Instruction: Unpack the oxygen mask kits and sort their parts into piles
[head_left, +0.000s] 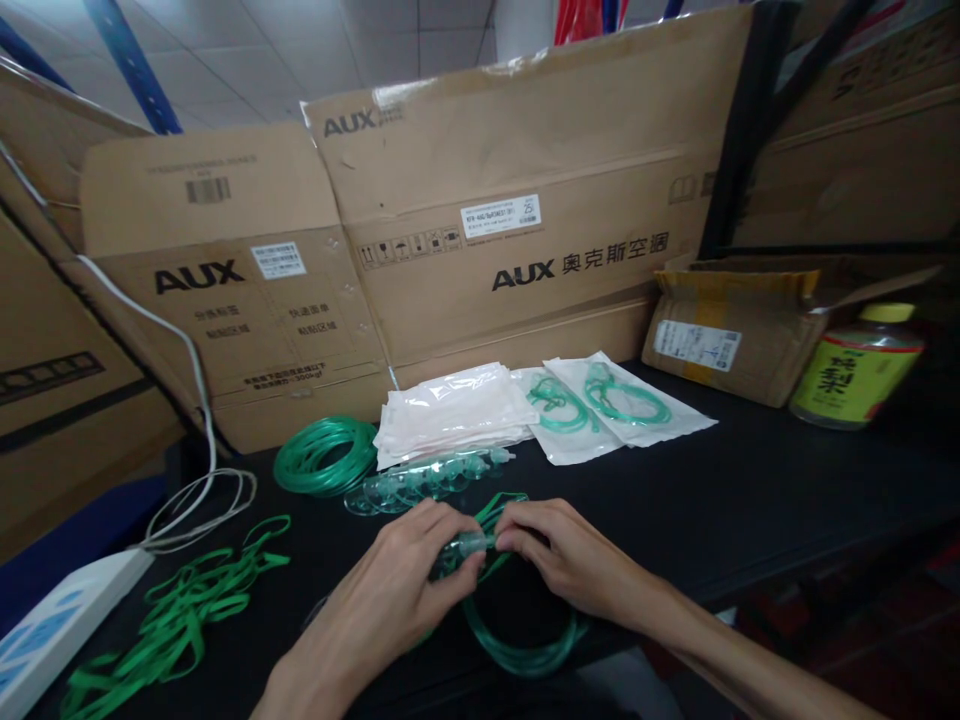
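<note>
Both my hands meet over the front of a black table. My left hand is closed around a clear plastic mask piece. My right hand pinches the other end of it, where green tubing joins and loops down below my hands. Just behind my fingers lies a row of stacked clear masks. A coil of green tubing sits behind those to the left.
A stack of white pouches and two sealed pouches with green tubing lie at the back. Green elastic straps spread at the left beside a power strip. Cardboard boxes wall the back; a yellow-labelled bottle stands right.
</note>
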